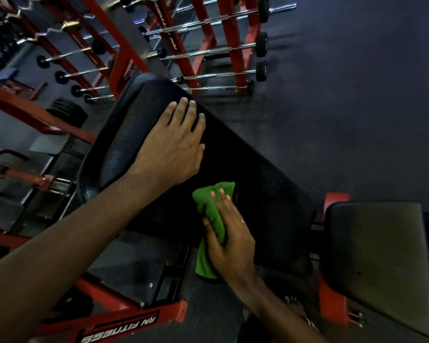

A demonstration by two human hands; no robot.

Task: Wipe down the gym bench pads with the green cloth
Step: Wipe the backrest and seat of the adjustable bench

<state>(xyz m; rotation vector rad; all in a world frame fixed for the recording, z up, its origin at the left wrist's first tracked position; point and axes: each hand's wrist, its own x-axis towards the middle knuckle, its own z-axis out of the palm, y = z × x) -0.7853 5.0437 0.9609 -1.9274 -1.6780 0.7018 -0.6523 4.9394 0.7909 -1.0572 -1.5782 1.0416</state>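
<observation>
The left hand (170, 151) lies flat, fingers straight, on the back pad (258, 181). At that pad's near edge the right hand (230, 241) pinches the green cloth (208, 209) between thumb and fingers (its tail hangs below).

Plush green cloth (206, 209); grainy matt black pad (260, 191); red-painted metal frame (176, 311)

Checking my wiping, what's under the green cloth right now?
The black back pad lies under the green cloth, which the right hand grips against it. The cloth's lower end hangs past the pad's edge. The covered patch is hidden.
</observation>
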